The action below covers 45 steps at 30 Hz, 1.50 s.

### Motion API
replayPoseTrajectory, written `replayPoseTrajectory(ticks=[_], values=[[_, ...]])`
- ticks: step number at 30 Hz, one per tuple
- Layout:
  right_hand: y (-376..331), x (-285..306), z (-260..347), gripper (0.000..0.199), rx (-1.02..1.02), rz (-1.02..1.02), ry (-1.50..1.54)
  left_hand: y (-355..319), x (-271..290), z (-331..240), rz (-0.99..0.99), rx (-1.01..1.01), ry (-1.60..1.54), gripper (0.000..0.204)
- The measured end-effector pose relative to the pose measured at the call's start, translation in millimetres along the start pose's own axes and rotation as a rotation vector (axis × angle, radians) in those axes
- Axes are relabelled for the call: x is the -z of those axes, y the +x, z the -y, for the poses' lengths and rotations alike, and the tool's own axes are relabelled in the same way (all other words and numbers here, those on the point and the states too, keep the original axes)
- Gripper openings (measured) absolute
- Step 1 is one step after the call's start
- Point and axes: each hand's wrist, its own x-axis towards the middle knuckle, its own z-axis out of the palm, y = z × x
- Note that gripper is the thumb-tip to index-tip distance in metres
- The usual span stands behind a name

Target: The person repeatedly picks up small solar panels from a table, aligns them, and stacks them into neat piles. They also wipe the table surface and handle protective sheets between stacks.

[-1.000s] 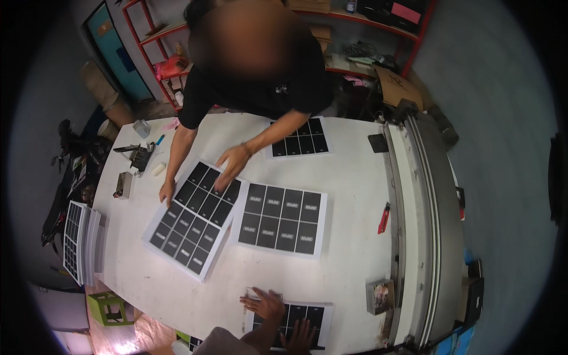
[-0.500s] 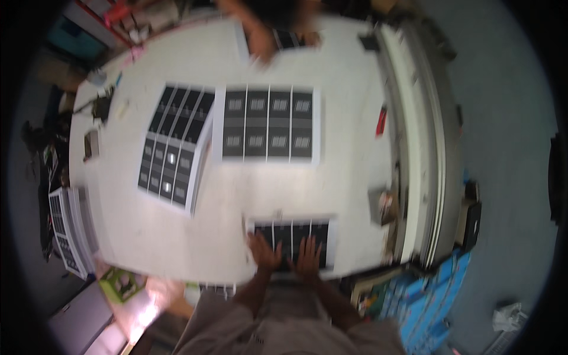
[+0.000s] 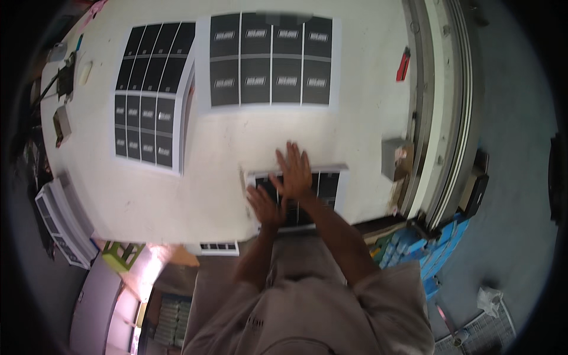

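Note:
A stack of printed sheets, black panels with white borders, lies at the near edge of the white table. Spread flat on its left part is my left hand. My right hand reaches across the stack, its fingers apart and extending past the far edge onto the table. Both palms face down and hide part of the print. Beyond them is a larger stack of dark printed sheets with light labels. Another printed stack sits slightly turned at the left.
A red cutter and a small open box are at the right, beside a long metal rail. Another small box stands at the left table edge. More stacked sheets and a green stool are below left.
My right hand has moved forward and left over the stack; my left hand stays on its left side. The view has shifted, and the other person's hands at the far side are out of it.

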Motion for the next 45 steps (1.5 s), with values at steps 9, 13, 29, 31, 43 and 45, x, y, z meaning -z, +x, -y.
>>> replayPoseTrajectory(ticks=[9,13,29,31,43,45], values=[[-33.6,36.2,-35.2,0.074,0.007,0.063,-0.105,-12.1,15.0,-8.1,0.09,0.094,0.042,0.092],[-40.8,34.8,-37.8,0.077,0.059,0.08,0.004,-1.4,17.6,-13.5,0.072,0.064,0.031,0.092],[-42.2,77.6,-125.0,0.071,0.215,0.018,-0.073,-3.6,15.8,-19.1,0.038,0.082,0.057,0.095],[-49.9,76.5,-137.2,0.07,0.254,0.053,-0.053,-11.7,11.3,-16.3,0.048,0.089,0.075,0.095],[-63.2,20.9,-16.8,0.071,0.106,0.08,-0.108,-4.3,12.1,-10.6,0.089,0.079,0.094,0.095],[-46.3,14.0,-8.3,0.073,0.083,0.018,-0.127,2.3,8.9,-0.4,0.058,0.11,0.075,0.092]])
